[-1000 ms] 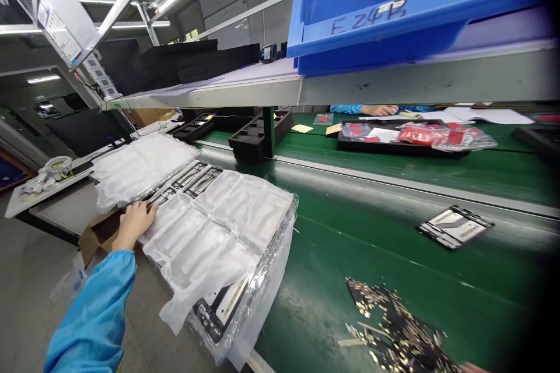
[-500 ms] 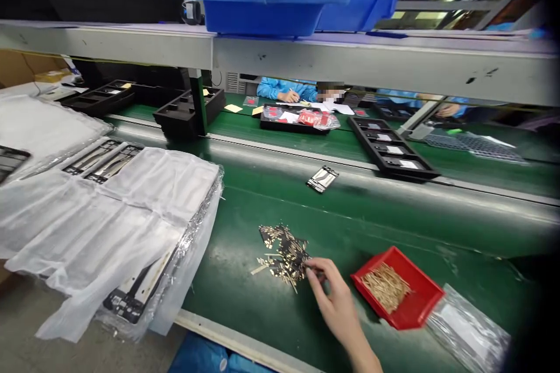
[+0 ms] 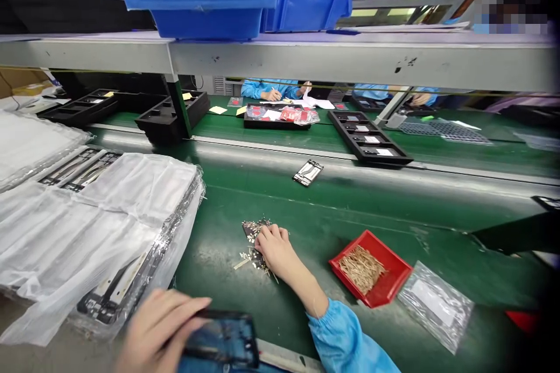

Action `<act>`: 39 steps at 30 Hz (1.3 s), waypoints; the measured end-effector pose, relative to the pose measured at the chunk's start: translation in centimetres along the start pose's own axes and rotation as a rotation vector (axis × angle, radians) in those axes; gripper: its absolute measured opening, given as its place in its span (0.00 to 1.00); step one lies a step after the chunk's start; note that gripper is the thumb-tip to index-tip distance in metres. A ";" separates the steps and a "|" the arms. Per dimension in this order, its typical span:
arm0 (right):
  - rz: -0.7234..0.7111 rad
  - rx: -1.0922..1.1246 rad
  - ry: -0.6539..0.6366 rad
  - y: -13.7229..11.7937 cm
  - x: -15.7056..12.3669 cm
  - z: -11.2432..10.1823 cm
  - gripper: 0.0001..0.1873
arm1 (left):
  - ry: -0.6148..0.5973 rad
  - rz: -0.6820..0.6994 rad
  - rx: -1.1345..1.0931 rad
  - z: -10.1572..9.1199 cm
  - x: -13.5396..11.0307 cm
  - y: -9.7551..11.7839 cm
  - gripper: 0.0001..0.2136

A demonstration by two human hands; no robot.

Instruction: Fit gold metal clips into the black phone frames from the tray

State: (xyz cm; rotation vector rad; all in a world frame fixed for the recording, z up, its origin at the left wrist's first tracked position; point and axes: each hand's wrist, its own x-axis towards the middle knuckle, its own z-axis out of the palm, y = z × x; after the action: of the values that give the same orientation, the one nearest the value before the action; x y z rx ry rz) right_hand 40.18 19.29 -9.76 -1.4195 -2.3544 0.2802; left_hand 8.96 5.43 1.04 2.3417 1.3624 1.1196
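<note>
On the belt [image 3: 371,215], small parts [image 3: 251,229] lie between a stack [image 3: 144,178] at left and a tray [image 3: 396,271] of pins [image 3: 361,268] at right; a bag [image 3: 437,308] lies right of the tray, a panel [image 3: 308,172] beyond the parts.

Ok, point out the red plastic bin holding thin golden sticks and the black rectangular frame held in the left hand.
Red plastic bin [image 3: 392,267]: head view, on its bare inner floor.
Black rectangular frame [image 3: 252,340]: head view, on its right-hand edge.

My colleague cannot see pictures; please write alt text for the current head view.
A person's left hand holds a dark frame while the right hand is at a pile of small pieces on a green surface. A red tray of thin golden pieces sits right, white wrapping left.
</note>
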 end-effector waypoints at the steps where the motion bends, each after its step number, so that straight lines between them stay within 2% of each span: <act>1: -0.010 0.008 0.003 -0.1 0.0 -0.2 0.08 | -0.064 0.020 -0.056 2.7 0.4 0.2 0.10; 3: -0.020 0.042 0.025 -0.2 -0.3 -1.0 0.08 | -0.172 0.019 -0.147 7.7 1.1 0.3 0.12; 5: -0.005 0.093 0.065 -0.2 -1.0 -2.2 0.08 | -0.218 0.002 -0.195 11.7 1.4 0.1 0.13; 7: 0.035 0.153 0.108 -0.5 -2.2 -3.4 0.08 | -0.218 -0.020 -0.219 14.2 1.4 0.0 0.12; 9: 0.076 0.213 0.135 -1.2 -3.8 -4.2 0.09 | -0.178 -0.077 -0.225 15.5 1.5 0.1 0.14; 11: 0.101 0.335 0.141 -2.2 -5.4 -4.3 0.09 | -0.124 -0.207 -0.342 16.2 2.0 0.6 0.20; 13: 0.103 0.516 0.149 -3.4 -6.6 -4.0 0.09 | -0.105 -0.343 -0.565 16.7 2.8 1.4 0.25; 15: 0.106 0.678 0.184 -4.1 -7.4 -3.6 0.08 | -0.117 -0.399 -0.728 17.3 3.6 2.0 0.20; 17: 0.169 0.759 0.265 -4.4 -7.9 -3.3 0.07 | -0.110 -0.329 -0.708 17.9 4.5 2.2 0.15; 19: 0.282 0.842 0.359 -4.3 -8.3 -3.4 0.07 | -0.091 -0.177 -0.609 18.5 5.4 1.9 0.18; 21: 0.376 0.957 0.346 -4.0 -8.6 -3.9 0.11 | -0.103 -0.004 -0.522 19.0 6.5 1.3 0.22; 23: 0.430 1.060 0.253 -3.9 -8.9 -4.4 0.15 | -0.135 0.104 -0.469 19.6 7.6 0.9 0.24; 25: 0.485 1.113 0.210 -3.9 -9.3 -4.9 0.16 | -0.159 0.143 -0.455 20.3 8.7 0.8 0.24; 28: 0.573 1.142 0.268 -3.9 -9.9 -5.3 0.16 | -0.189 0.189 -0.481 21.2 9.8 1.3 0.23; 31: 0.604 1.150 0.308 -3.9 -10.5 -5.9 0.17 | -0.187 0.229 -0.519 21.8 10.1 2.2 0.24; 35: 0.598 1.147 0.324 -4.2 -11.3 -6.4 0.20 | -0.163 0.239 -0.524 22.0 9.1 2.7 0.25; 39: 0.542 1.115 0.294 -5.1 -12.3 -5.7 0.20 | -0.173 0.195 -0.567 20.7 6.7 2.6 0.27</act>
State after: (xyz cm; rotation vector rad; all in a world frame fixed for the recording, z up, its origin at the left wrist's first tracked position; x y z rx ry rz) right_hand 43.61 5.89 -5.42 -1.2874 -1.1284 1.1928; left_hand 27.04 13.23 -8.50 2.1071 0.6525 1.1351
